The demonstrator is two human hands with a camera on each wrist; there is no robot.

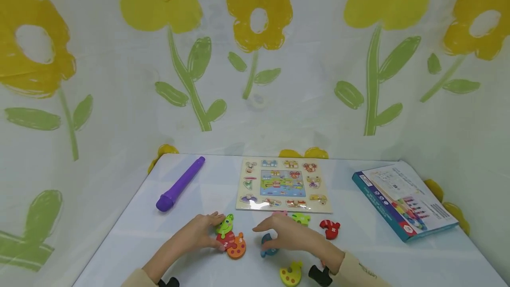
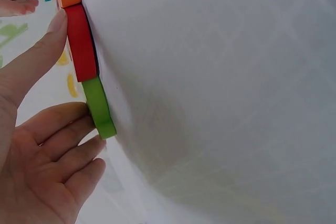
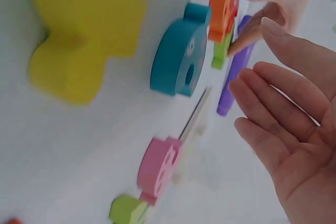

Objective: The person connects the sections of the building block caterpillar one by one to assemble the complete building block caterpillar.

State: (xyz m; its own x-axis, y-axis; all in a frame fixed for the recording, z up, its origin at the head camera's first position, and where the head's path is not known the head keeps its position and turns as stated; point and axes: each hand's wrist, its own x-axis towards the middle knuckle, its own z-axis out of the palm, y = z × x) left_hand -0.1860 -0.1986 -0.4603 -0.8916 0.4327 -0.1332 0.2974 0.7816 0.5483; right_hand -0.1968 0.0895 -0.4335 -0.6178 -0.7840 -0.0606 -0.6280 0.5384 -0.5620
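My left hand [image 1: 197, 234] holds a joined row of wooden number puzzle pieces: a green caterpillar head [image 1: 225, 226], a red piece [image 1: 226, 241] marked 2 and an orange piece [image 1: 237, 248] marked 3. In the left wrist view its thumb presses near the red-orange joint, while the fingers touch the green head [image 2: 98, 107]. Over a blue piece [image 3: 173, 59] hovers my right hand [image 1: 292, 234], fingers loosely extended and nothing in them. A yellow piece [image 1: 291, 274] lies nearer me; pink [image 3: 157, 166], green [image 1: 301, 219] and red [image 1: 330, 229] pieces lie farther back and right.
Behind the pieces lies a wooden picture puzzle board [image 1: 283, 185]. A purple microphone-shaped stick [image 1: 181, 184] is at the left of the white table [image 1: 119, 251]. At the right lies a teal-edged box [image 1: 404, 200]. Flower-printed cloth [image 1: 299, 101] hangs behind.
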